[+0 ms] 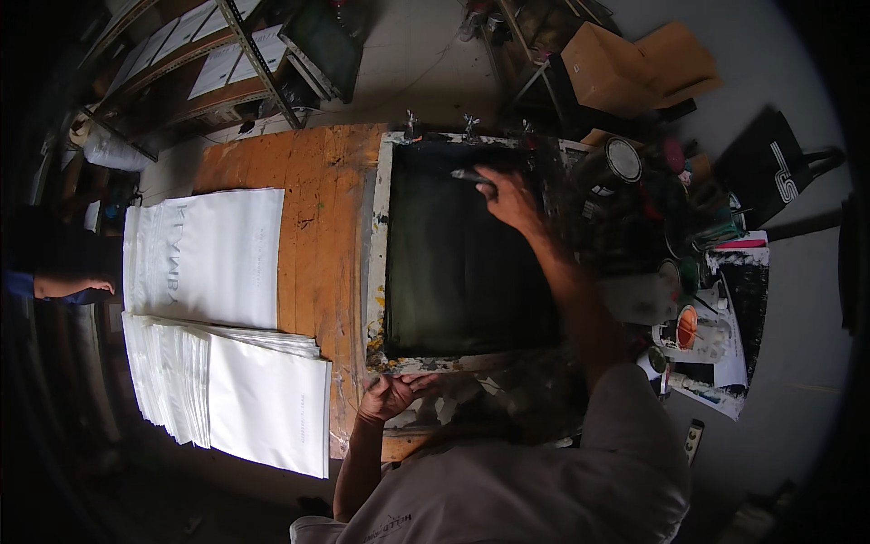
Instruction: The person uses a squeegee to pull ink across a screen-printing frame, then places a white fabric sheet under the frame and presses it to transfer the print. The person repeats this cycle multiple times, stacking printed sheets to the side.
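Note:
A screen-printing frame (376, 263) with a dark mesh and paint-stained pale rim sits on the wooden table in front of me. My right hand (512, 198) reaches over the mesh's far part, closed around a squeegee (468, 175); only its greyish left end shows clearly, the rest being lost in the dark. At the frame's near left corner my left hand (391, 396) grips the near rim, its fingers partly hidden. Beyond the far rim are several metal clamps (470, 125).
Two stacks of white printed bags (240, 258) (272, 399) lie on the wooden table (326, 208), left of the frame. Another person's hand (77, 288) is beyond them. Cans (623, 160) and paint tubs (687, 326) crowd the right side. A cardboard box (612, 68) stands far right.

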